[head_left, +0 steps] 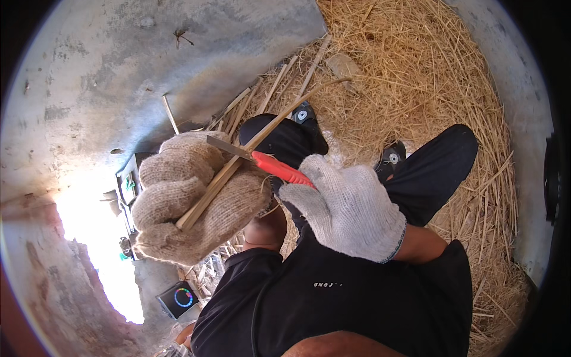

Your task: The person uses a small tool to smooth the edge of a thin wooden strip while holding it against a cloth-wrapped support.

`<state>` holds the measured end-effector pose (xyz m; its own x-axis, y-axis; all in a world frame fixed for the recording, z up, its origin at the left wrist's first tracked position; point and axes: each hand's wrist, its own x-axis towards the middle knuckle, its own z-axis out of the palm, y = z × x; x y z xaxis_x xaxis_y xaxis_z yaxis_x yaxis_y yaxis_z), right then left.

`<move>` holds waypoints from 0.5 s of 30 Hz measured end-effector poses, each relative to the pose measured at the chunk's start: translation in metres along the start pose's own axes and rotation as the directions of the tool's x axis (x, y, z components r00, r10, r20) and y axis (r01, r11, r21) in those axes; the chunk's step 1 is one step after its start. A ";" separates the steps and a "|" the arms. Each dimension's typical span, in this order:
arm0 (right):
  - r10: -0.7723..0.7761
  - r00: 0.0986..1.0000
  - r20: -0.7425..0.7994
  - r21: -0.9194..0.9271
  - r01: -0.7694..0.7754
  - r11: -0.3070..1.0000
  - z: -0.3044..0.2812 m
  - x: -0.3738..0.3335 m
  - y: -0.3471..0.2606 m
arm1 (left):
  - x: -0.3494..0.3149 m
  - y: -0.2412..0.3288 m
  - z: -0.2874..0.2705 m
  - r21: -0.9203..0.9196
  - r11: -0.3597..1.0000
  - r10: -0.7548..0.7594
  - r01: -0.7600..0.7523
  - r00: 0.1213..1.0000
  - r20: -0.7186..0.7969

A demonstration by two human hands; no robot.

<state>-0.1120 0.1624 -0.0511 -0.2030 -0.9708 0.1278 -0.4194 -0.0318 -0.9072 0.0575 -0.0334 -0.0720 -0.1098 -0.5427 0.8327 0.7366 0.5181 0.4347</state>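
My left hand [173,196], in a brownish knitted glove, is closed around a long, narrow strip of split bamboo or wood [275,124]. The strip slants from its thick end in my palm up and right, tapering past my knee. My right hand [355,208], in a paler grey-white knitted glove, grips a red-handled knife [281,169]. Its blade lies across the strip just beside my left glove. Where the blade meets the strip, I cannot tell how deep it sits.
Straw and thin shavings [416,65] cover the floor ahead and to the right. Several longer strips [278,85] lie by the stained concrete wall [113,65]. My dark-trousered legs [437,159] are bent below. A black box with a coloured ring [178,299] stands lower left.
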 end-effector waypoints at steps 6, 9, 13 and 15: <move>0.070 0.987 -0.148 -0.321 -0.115 0.940 0.016 -0.001 0.025 | -0.011 -0.003 -0.003 0.010 0.999 0.042 -0.042 0.999 -0.021; 0.376 0.918 -0.127 -0.554 -0.380 0.741 0.027 -0.013 0.171 | -0.015 -0.004 0.001 -0.048 0.997 0.056 -0.058 0.998 -0.033; -0.045 0.941 -0.335 -0.509 -0.140 0.849 0.018 -0.031 0.122 | -0.020 -0.009 -0.009 0.003 0.993 0.118 -0.118 0.993 0.001; 0.091 0.912 -0.400 -0.110 -0.147 0.983 -0.005 -0.014 0.062 | -0.012 -0.021 -0.016 -0.008 0.980 0.198 -0.198 0.980 0.019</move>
<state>-0.1396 0.1748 -0.1067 -0.5772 -0.7932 0.1942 -0.4802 0.1373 -0.8663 0.0543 -0.0483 -0.0963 0.0252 -0.4166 0.9088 0.7490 0.6099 0.2588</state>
